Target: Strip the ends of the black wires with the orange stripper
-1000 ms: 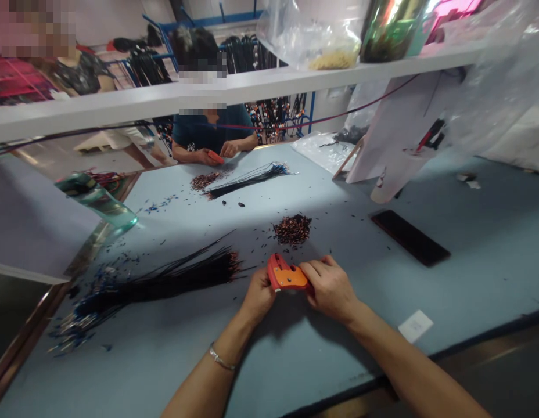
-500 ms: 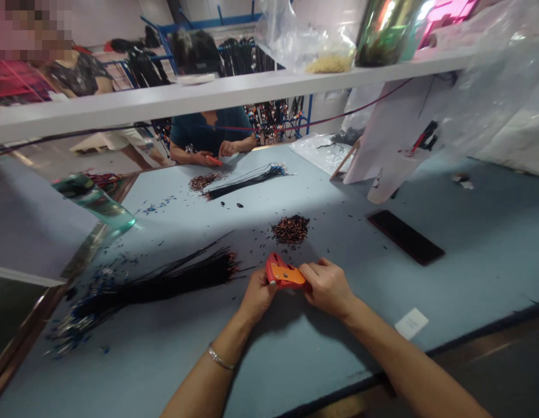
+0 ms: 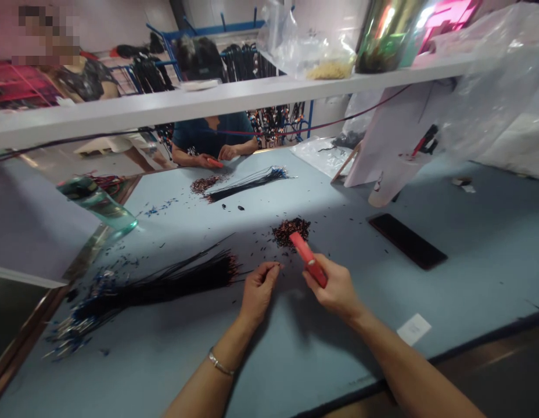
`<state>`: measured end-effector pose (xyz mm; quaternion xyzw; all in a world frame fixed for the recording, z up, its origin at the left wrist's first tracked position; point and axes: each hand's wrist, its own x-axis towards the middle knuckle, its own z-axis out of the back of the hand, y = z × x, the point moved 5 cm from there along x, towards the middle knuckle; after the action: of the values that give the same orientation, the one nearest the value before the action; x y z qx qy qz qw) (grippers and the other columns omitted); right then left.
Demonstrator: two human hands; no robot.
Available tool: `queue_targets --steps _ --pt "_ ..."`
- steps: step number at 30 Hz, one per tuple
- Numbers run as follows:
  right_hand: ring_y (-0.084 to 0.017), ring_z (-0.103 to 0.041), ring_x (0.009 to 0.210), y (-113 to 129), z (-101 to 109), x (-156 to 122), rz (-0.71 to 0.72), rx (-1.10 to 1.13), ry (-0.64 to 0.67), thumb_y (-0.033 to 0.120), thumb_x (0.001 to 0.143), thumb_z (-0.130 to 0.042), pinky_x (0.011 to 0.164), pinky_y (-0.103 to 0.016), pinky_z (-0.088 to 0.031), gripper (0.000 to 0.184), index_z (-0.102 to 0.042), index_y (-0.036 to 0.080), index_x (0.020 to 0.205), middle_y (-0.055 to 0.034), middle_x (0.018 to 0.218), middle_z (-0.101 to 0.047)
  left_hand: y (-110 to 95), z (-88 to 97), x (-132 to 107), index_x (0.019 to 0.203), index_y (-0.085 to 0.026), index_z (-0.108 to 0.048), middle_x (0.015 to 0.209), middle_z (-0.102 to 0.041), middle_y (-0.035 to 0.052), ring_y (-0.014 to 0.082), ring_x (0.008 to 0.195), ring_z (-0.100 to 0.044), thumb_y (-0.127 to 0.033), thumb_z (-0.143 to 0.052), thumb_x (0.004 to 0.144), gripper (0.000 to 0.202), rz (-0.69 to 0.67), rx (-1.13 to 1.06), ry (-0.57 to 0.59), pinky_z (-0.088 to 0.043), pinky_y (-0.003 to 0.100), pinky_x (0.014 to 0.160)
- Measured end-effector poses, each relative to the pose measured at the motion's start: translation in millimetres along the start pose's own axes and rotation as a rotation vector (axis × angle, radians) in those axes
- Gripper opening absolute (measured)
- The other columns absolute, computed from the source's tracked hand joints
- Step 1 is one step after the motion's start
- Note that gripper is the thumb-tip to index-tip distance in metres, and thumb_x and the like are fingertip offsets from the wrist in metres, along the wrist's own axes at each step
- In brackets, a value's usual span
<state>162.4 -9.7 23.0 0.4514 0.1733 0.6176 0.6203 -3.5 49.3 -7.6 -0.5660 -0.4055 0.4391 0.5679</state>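
My right hand (image 3: 339,287) is closed around the handles of a red wire stripper (image 3: 308,257). Its head points up and left, over the near edge of a pile of short dark and coppery offcuts (image 3: 290,231). My left hand (image 3: 258,290) is closed, thumb and forefinger pinching a thin black wire whose tip just shows past the fingers. Left of that hand lies a thick bundle of black wires (image 3: 165,284), with reddish ends toward me and blue and silvery ends at the far left. The stripper and the pinched wire are apart.
Across the table a co-worker's hands (image 3: 221,157) hold a red tool beside a smaller wire bundle (image 3: 247,184). A green bottle (image 3: 99,203) stands at left. To the right are a dark phone (image 3: 406,241), a plastic cup (image 3: 389,180) and a white label (image 3: 414,329). A shelf (image 3: 234,96) spans above.
My hands have separated. The stripper has moved off the left hand and turned, so its narrow red side shows instead of its orange face. My left fingers now show a wire tip.
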Motion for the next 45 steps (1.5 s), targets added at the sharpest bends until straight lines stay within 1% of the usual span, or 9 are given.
queue_targets --steps 3,6,14,22,26,30,38,41,45 --pt "-0.022 -0.061 0.073 -11.0 -3.1 -1.8 -0.319 0.493 0.094 0.035 0.075 -0.062 0.069 -0.034 -0.048 0.025 -0.057 0.019 0.094 -0.0046 0.081 -0.064 2.4 0.6 -0.9 0.085 -0.016 -0.069 0.070 -0.063 0.0003 0.0110 0.061 -0.050 -0.044 -0.055 0.083 0.031 -0.009 0.043 -0.003 -0.039 0.020 0.059" --pt "-0.024 -0.064 0.075 -11.0 -8.8 -4.5 -0.504 0.968 0.179 0.033 0.072 -0.059 0.067 -0.039 -0.051 0.031 -0.055 0.020 0.101 -0.0044 0.081 -0.063 4.0 1.7 -2.1 0.085 -0.017 -0.067 0.077 -0.064 0.0006 0.0113 0.065 -0.052 -0.045 -0.051 0.085 0.033 -0.010 0.050 0.003 -0.040 0.021 0.063" --pt "-0.023 -0.062 0.088 -7.7 -15.7 -6.7 -0.548 1.465 0.277 0.017 0.062 -0.053 0.082 -0.048 -0.050 0.051 -0.056 0.022 0.113 -0.0052 0.094 -0.063 1.3 1.5 -1.4 0.093 -0.017 -0.064 0.062 -0.050 -0.0033 0.0084 0.052 -0.038 -0.042 -0.051 0.085 0.029 0.003 0.001 0.055 -0.029 0.019 0.049" --pt "-0.022 -0.061 0.090 3.9 -18.8 -9.4 -0.460 1.482 0.364 0.012 0.067 -0.054 0.085 -0.052 -0.047 0.054 -0.050 0.025 0.120 -0.0043 0.097 -0.063 -1.8 3.0 1.5 0.092 -0.020 -0.071 0.083 -0.060 0.0012 0.0071 0.056 -0.045 -0.035 -0.057 0.084 0.022 -0.118 0.051 0.032 -0.037 0.019 0.052" --pt "-0.024 -0.064 0.093 4.8 -25.1 -14.3 -0.489 1.430 0.496 0.014 0.069 -0.056 0.080 -0.046 -0.048 0.054 -0.047 0.022 0.122 -0.0089 0.106 -0.065 0.3 8.2 2.8 0.092 -0.019 -0.072 0.075 -0.062 0.0000 0.0073 0.053 -0.046 -0.034 -0.064 0.078 0.022 -0.091 0.025 -0.061 -0.038 0.019 0.051" --pt "-0.023 -0.067 0.082 1.6 -32.7 -21.1 -0.560 1.389 0.604 0.020 0.072 -0.057 0.072 -0.040 -0.051 0.055 -0.045 0.015 0.125 -0.0091 0.093 -0.067 1.5 13.2 2.7 0.092 -0.017 -0.070 0.068 -0.063 -0.0013 0.0062 0.047 -0.045 -0.036 -0.069 0.073 0.027 -0.027 -0.043 -0.160 -0.038 0.018 0.047" --pt "-0.021 -0.068 0.072 5.2 -34.2 -26.8 -0.611 1.271 0.664 0.022 0.073 -0.061 0.062 -0.031 -0.052 0.042 -0.052 0.015 0.113 -0.0082 0.090 -0.066 1.6 16.0 3.7 0.083 -0.015 -0.066 0.068 -0.063 -0.0013 0.0074 0.049 -0.052 -0.036 -0.069 0.070 0.024 -0.018 -0.113 -0.231 -0.039 0.017 0.044" --pt "-0.021 -0.068 0.072 6.5 -32.4 -26.5 -0.594 1.250 0.653 0.022 0.073 -0.060 0.061 -0.031 -0.052 0.042 -0.052 0.015 0.114 -0.0079 0.089 -0.066 -1.5 19.0 3.3 0.082 -0.016 -0.067 0.068 -0.063 -0.0009 0.0088 0.053 -0.053 -0.034 -0.066 0.074 0.020 -0.105 -0.002 -0.252 -0.042 0.019 0.050" --pt "-0.022 -0.066 0.073 5.3 -26.1 -23.0 -0.553 1.261 0.611 0.023 0.073 -0.061 0.059 -0.033 -0.052 0.041 -0.052 0.015 0.113 -0.0079 0.088 -0.065 -14.2 17.8 -2.4 0.083 -0.018 -0.068 0.073 -0.066 0.0010 0.0123 0.064 -0.058 -0.026 -0.059 0.081 0.012 -0.332 0.376 -0.263 -0.045 0.023 0.062"
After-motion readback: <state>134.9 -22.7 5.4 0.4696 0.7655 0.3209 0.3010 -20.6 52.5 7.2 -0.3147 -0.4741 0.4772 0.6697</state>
